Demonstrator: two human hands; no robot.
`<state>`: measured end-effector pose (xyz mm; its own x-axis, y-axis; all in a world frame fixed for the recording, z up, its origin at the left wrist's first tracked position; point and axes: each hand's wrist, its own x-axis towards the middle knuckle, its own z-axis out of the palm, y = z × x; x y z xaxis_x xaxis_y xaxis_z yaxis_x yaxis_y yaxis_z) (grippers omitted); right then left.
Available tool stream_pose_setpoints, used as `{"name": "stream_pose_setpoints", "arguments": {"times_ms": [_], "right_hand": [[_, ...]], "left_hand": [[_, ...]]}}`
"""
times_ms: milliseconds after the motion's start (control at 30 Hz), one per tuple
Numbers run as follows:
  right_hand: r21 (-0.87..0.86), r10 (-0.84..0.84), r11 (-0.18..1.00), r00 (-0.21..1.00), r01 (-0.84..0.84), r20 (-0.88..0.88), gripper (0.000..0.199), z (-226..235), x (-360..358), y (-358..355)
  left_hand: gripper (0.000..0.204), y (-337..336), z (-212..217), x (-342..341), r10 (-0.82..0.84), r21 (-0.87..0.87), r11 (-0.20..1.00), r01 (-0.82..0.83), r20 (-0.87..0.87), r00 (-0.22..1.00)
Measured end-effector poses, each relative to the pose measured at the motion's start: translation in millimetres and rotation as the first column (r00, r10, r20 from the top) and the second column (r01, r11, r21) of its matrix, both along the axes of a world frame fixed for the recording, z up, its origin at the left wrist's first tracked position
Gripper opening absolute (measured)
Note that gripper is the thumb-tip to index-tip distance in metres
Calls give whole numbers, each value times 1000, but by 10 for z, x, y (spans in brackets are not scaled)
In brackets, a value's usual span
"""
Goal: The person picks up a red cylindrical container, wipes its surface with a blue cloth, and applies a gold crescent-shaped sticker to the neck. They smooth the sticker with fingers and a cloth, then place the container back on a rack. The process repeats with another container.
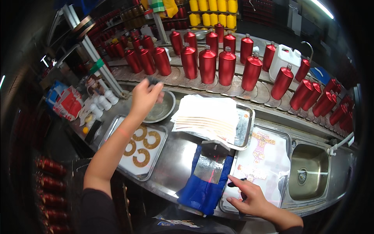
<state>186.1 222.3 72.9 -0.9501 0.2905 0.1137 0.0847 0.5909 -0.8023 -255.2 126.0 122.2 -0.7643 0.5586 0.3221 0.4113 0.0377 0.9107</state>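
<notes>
Head view, from where I'm standing; landmark is the stacked white paper sheets with brown-striped edges [206, 113]. Left of the stack: left hand [149, 94], blurred, fingers curled above a round steel bowl [159, 113]; dark patch near fingertips, can't tell if gripped. Right of the stack, nearer the person: right hand [252, 196], fingers bent, over a rectangular steel tray [288, 156] of pink-gold stickers [265, 143]; black on fingers, grip unclear. Nearer than the stack: royal-blue cloth [202, 195]. Beyond: glossy red bottles [207, 66].
</notes>
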Motion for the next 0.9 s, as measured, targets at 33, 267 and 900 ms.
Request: {"name": "stream_pose_setpoints", "arguments": {"times_ms": [33,267,900], "right_hand": [[-66,-98,993,995,100,35,68,-51,81,-9],[-221,-441,683,634,696,635,66,-334,472,-250],[-411,-444,799,892,439,91,64,-327,15,-531]], "left_hand": [[27,579,-17,-277,-20,-31,999,16,-135,991],[91,3061,-342,-1276,368,-228,893,-388,-127,921],[41,-495,-459,-109,-445,568,811,-136,752,486]]}}
